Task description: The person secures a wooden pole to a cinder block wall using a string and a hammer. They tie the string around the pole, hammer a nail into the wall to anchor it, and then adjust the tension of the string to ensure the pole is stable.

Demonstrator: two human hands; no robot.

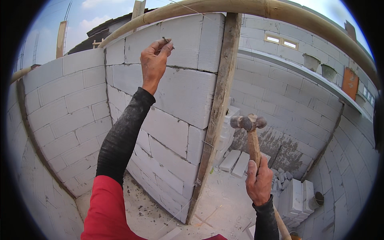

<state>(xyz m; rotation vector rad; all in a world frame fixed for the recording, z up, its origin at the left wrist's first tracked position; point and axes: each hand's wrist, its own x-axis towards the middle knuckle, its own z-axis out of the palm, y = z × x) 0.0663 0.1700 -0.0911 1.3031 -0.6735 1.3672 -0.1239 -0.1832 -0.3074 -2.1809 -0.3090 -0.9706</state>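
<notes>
Pinched between the fingertips of my left hand (154,64) is a short dark nail (165,40). That hand is raised in front of the upper courses of a white block wall (182,94). My right hand (259,182) is closed round the wooden handle of a ball-peen hammer (253,144), low on the grip. Its worn metal head points up, to the right of the upright wooden board (221,96) along the wall's end. The hammer touches neither the board nor the wall.
A bamboo pole (256,8) crosses overhead. Two buckets (311,62) and an orange-brown panel (350,83) are along a ledge (298,74) at right. Stacked white blocks (295,196) and rubble (282,179) lie on the floor below. A thin wire (176,218) trails near the board's foot.
</notes>
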